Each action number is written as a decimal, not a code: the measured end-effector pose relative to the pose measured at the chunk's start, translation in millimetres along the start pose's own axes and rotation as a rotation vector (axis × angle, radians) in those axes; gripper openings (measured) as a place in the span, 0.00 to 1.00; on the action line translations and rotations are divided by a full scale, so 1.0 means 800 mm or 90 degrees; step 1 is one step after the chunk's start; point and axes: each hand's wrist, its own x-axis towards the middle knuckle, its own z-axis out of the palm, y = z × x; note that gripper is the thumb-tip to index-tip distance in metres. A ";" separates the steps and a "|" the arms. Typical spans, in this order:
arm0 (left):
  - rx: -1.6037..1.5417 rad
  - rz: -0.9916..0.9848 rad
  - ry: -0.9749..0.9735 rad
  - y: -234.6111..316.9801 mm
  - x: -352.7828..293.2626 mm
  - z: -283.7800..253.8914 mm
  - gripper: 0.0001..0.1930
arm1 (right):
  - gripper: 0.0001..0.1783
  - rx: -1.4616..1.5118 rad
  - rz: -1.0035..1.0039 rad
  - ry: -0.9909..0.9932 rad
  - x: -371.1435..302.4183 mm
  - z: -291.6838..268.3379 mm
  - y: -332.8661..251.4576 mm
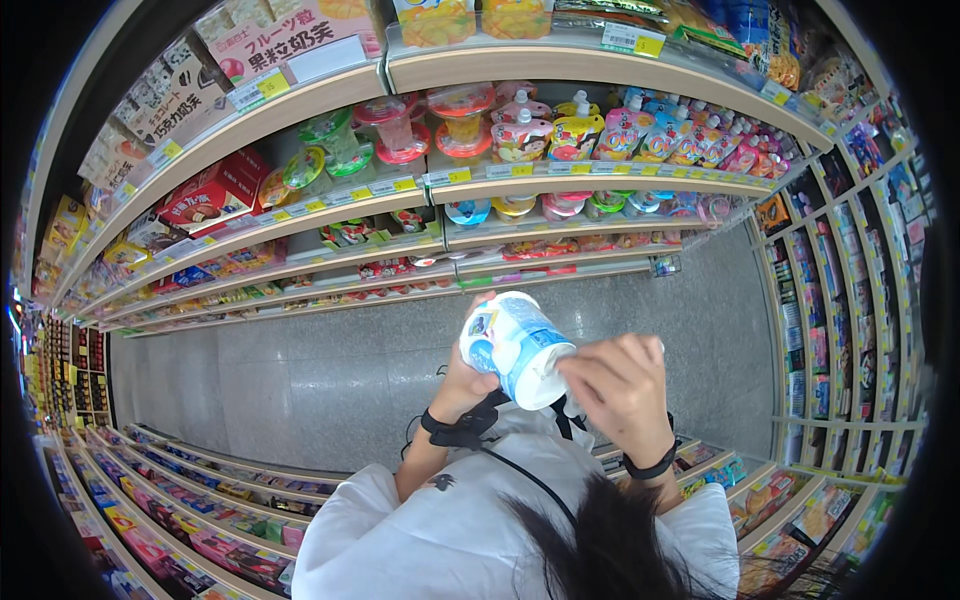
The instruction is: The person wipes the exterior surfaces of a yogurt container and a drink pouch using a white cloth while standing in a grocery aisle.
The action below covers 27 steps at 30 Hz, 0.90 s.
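Observation:
My left hand (pixel 463 378) is wrapped round a white and blue cylindrical tub (pixel 515 343), like a wipes canister. It is held tilted in front of my chest, with its white round end (pixel 541 378) turned toward me and to the right. My right hand (pixel 622 388) is at that end, thumb and fingers pinched together against its right edge. Whatever lies between those fingertips is too small to make out. Both wrists wear black bands.
Ahead stands a shelf unit (pixel 590 65) with boxed snacks, jelly cups (pixel 465 125) and spouted pouches (pixel 522 137). More packed racks (pixel 838 330) rise at the right, and low shelves (pixel 190 510) run behind me. Grey tiled floor (pixel 270 380) lies between. A thin black cord (pixel 530 478) crosses my white shirt.

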 end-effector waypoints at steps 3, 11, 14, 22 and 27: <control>0.061 0.020 -0.002 0.002 0.006 0.005 0.59 | 0.11 0.010 0.024 0.077 0.009 0.017 -0.006; 0.135 0.051 0.080 0.017 0.003 -0.013 0.58 | 0.12 0.072 0.004 -0.004 0.004 0.036 0.005; 0.190 0.060 0.077 0.022 0.003 -0.015 0.58 | 0.10 0.008 0.045 0.027 0.010 0.050 0.014; 0.228 0.114 0.075 0.037 0.003 -0.042 0.57 | 0.13 0.368 0.009 -0.010 0.012 0.085 -0.007; 0.264 0.069 0.074 0.057 -0.004 -0.060 0.58 | 0.18 0.476 0.103 -0.078 -0.002 0.075 0.020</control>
